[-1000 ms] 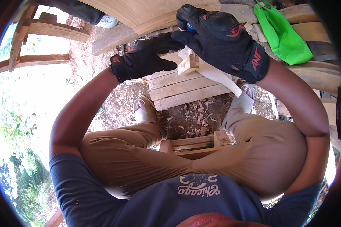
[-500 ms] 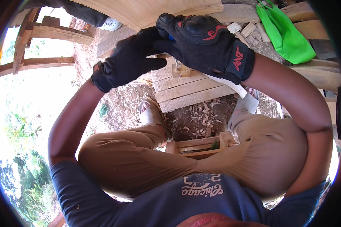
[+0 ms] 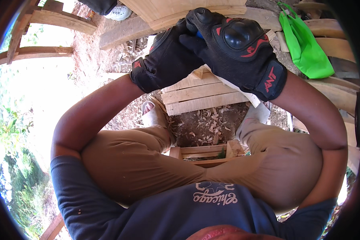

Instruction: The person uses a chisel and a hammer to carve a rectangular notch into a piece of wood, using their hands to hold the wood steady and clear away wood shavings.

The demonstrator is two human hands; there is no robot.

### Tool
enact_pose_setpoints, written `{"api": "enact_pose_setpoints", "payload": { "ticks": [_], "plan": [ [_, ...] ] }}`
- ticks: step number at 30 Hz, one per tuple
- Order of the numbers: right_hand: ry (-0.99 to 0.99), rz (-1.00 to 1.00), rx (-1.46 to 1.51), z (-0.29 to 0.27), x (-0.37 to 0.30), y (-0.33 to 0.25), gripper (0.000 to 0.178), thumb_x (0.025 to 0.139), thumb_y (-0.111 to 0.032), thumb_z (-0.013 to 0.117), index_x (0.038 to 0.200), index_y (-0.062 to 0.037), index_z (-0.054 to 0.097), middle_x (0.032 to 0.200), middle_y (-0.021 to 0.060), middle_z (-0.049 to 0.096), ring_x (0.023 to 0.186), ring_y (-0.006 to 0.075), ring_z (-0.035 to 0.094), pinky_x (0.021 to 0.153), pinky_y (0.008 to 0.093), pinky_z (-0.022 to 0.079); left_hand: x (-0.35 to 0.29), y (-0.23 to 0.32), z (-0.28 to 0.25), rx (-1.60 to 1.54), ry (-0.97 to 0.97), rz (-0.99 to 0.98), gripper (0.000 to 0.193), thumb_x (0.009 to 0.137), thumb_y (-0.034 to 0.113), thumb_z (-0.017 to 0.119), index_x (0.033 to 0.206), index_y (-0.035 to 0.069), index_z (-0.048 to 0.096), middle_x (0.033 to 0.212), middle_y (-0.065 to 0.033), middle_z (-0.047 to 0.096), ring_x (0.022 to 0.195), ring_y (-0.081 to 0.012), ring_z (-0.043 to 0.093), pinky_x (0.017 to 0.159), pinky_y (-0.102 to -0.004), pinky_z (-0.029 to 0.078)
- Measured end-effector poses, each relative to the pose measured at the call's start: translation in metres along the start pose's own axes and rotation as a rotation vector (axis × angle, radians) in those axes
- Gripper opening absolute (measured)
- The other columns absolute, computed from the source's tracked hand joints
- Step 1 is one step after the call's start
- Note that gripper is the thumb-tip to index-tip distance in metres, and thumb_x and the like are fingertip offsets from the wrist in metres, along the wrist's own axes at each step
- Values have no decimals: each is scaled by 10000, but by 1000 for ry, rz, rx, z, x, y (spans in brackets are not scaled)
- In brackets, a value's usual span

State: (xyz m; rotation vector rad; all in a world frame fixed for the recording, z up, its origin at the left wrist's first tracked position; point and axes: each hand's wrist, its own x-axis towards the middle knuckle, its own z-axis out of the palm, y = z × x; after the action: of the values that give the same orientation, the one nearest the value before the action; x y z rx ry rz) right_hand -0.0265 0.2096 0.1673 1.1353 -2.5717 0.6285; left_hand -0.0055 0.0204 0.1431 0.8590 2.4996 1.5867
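Observation:
Both my hands wear black gloves with red marks and meet at the top middle. My right hand (image 3: pixel 238 46) is closed round something with a small blue part (image 3: pixel 199 35); the rest of it is hidden by the gloves. Pressed up against it, my left hand (image 3: pixel 168 58) has its fingers curled in, and what they hold is out of sight. Below the hands lies a low platform of pale wooden slats (image 3: pixel 204 95). A pale curved strip (image 3: pixel 251 97) shows past my right wrist, over the platform's right edge.
A wide wooden board (image 3: pixel 176 10) stands beyond my hands, with another person's shoe (image 3: pixel 119 13) to its left. A green bag (image 3: pixel 308 52) lies at right by stacked planks (image 3: pixel 328 28). Shavings (image 3: pixel 204 126) litter the ground; a wooden frame (image 3: pixel 202 151) sits between my legs.
My left hand has moved right and tightened in against the right one. The right hand has shifted a little to the right. The view has tilted slightly.

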Motion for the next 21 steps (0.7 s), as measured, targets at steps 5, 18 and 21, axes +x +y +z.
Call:
{"api": "enact_pose_setpoints", "payload": {
  "ticks": [5, 18, 21],
  "plan": [
    [-26, -16, -27, -14, -3, 4, 333, 975, -334, 732, 1206, -104, 666, 940, 106, 743, 816, 309, 730, 724, 389, 580, -3, 6, 13, 95, -13, -73, 423, 927, 101, 769, 1325, 18, 651, 1296, -178, 707, 1194, -337, 676, 1020, -425, 537],
    [-421, 255, -109, -3, -196, 122, 486, 988, -392, 719, 1335, -77, 589, 961, 146, 713, 859, 310, 730, 709, 458, 580, 5, 5, 23, -290, 238, -417, 301, 1055, 312, 700, 1011, 17, 666, 796, -37, 647, 746, -110, 608, 737, -320, 543],
    [-702, 502, -59, 35, -290, 119, 690, 932, -482, 741, 1403, -24, 532, 1141, 223, 687, 962, 401, 718, 822, 509, 582, 18, 6, 31, -272, 235, -365, 306, 1048, 311, 709, 962, 21, 663, 759, -30, 622, 718, -111, 593, 734, -319, 535]
  ]
}}
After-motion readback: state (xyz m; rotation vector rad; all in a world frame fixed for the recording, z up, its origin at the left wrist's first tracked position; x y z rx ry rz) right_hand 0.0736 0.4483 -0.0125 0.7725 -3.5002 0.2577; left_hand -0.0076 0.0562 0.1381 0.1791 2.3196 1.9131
